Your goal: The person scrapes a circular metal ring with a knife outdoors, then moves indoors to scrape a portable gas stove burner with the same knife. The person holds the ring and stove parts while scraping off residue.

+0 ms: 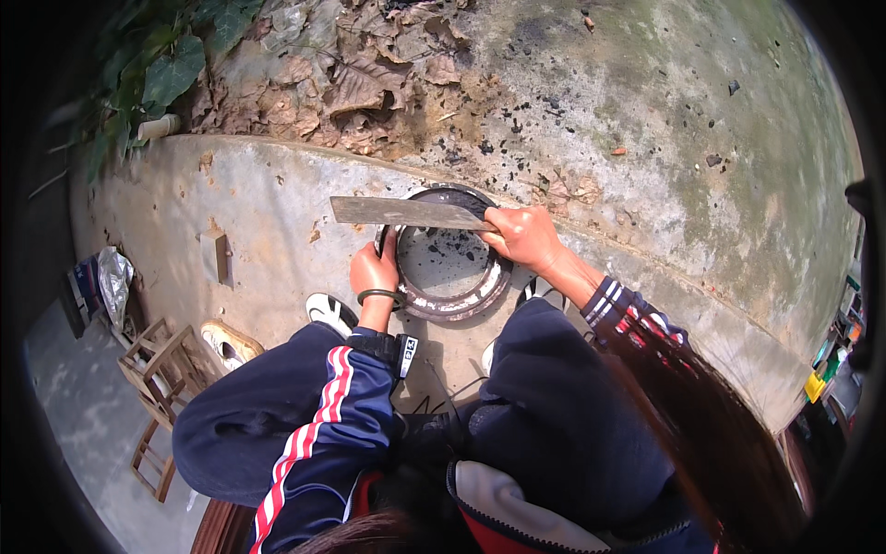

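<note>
A round metal ring (453,305), dark with pale worn patches, stands on the concrete in front of me; dark bits show through its opening. My left hand (374,269) grips its left rim, the thumb lying along the upper edge. In my right hand (524,235) is the narrow end of a flat, weathered strip (398,211), which looks like wood. The strip reaches leftward across the upper part of the ring, its wide end past the rim. Whether the strip touches the ring I cannot tell.
Dry leaves (367,83) and black fragments (516,124) litter the concrete beyond the ring. A small block (214,256) and a tan shoe (230,344) lie to the left, near wooden stools (158,374). A pipe end (159,127) sticks out by green leaves.
</note>
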A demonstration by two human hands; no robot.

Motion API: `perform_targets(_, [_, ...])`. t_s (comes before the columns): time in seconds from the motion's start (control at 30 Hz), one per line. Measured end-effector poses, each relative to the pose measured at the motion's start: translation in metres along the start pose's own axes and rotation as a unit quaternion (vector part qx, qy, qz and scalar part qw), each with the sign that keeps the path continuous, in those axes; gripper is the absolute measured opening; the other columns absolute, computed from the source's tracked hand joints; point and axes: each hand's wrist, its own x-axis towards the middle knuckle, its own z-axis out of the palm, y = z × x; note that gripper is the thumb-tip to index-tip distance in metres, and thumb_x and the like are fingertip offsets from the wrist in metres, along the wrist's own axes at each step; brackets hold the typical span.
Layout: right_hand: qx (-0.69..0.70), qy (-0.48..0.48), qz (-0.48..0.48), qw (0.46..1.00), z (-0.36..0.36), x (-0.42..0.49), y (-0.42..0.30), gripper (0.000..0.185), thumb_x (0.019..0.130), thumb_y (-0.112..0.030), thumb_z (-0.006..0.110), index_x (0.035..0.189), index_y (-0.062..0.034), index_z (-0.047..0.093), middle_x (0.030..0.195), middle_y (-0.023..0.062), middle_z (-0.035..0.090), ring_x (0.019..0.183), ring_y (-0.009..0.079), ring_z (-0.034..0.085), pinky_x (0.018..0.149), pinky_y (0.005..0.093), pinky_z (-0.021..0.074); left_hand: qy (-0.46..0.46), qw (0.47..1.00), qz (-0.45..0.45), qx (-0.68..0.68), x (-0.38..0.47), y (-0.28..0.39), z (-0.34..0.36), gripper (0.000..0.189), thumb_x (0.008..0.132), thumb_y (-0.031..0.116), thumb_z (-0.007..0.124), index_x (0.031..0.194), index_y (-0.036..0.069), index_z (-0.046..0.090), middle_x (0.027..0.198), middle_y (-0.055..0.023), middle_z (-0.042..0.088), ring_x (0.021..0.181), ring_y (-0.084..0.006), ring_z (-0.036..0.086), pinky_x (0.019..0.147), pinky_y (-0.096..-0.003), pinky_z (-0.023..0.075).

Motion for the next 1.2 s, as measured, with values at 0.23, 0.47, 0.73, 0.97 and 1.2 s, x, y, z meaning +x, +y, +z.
perform_targets(0.23, [0.03, 0.019, 0.003, 0.999, -0.003, 0.005, -0.004, 0.03, 0.087, -0.039, 0.065, 0.081, -0.0104, 0.056, 0.06, 0.0108, 0.062, 0.058, 0.0339, 0.063, 0.048, 0.0452, 0.0477, 0.007, 1.0, 0.012, 0.021, 0.0, 0.0, 0.001, 0.061, 0.089, 0.057, 0.057, 0.077, -0.001, 0.067, 0.076, -0.0271, 0.065, 0.076, -0.0459, 0.064, 0.066, -0.0519, 0.0487])
perform_targets(0.47, [0.116, 0.014, 0.073, 0.991, -0.01, 0.014, -0.003, 0.033, 0.092, -0.042, 0.061, 0.087, -0.0101, 0.066, 0.06, 0.0161, 0.061, 0.058, 0.0376, 0.062, 0.052, 0.0461, 0.0484, 0.014, 0.999, 0.034, 0.029, 0.008, 0.003, 0.002, 0.062, 0.089, 0.059, 0.056, 0.074, -0.001, 0.066, 0.074, -0.0257, 0.064, 0.072, -0.0444, 0.064, 0.063, -0.0504, 0.0483])
perform_targets(0.73, [0.093, 0.018, 0.094, 0.991, -0.01, 0.015, 0.0, 0.041, 0.093, -0.05, 0.056, 0.084, -0.0103, 0.065, 0.058, 0.0165, 0.061, 0.057, 0.0386, 0.062, 0.052, 0.0488, 0.049, 0.011, 0.999, 0.036, 0.029, 0.0, -0.001, 0.0, 0.063, 0.09, 0.059, 0.056, 0.074, -0.001, 0.067, 0.072, -0.0265, 0.064, 0.072, -0.0445, 0.064, 0.063, -0.0515, 0.0481])
perform_targets(0.97, [0.066, 0.029, 0.1, 0.992, -0.002, 0.016, 0.002, 0.04, 0.093, -0.049, 0.057, 0.09, -0.0101, 0.068, 0.058, 0.0158, 0.062, 0.056, 0.0379, 0.063, 0.052, 0.0484, 0.0496, 0.014, 0.999, 0.032, 0.032, -0.002, -0.007, 0.001, 0.063, 0.089, 0.059, 0.056, 0.075, -0.002, 0.066, 0.073, -0.0267, 0.064, 0.073, -0.0443, 0.064, 0.064, -0.0504, 0.0487])
perform_targets(1.2, [0.038, -0.042, 0.111, 0.992, -0.004, 0.017, 0.004, 0.04, 0.094, -0.049, 0.057, 0.094, -0.0107, 0.068, 0.056, 0.0165, 0.06, 0.056, 0.0383, 0.062, 0.052, 0.0468, 0.0495, 0.014, 0.999, 0.025, 0.044, 0.0, -0.006, 0.001, 0.063, 0.089, 0.059, 0.056, 0.076, -0.001, 0.067, 0.074, -0.0267, 0.064, 0.074, -0.0446, 0.064, 0.065, -0.0508, 0.0486])
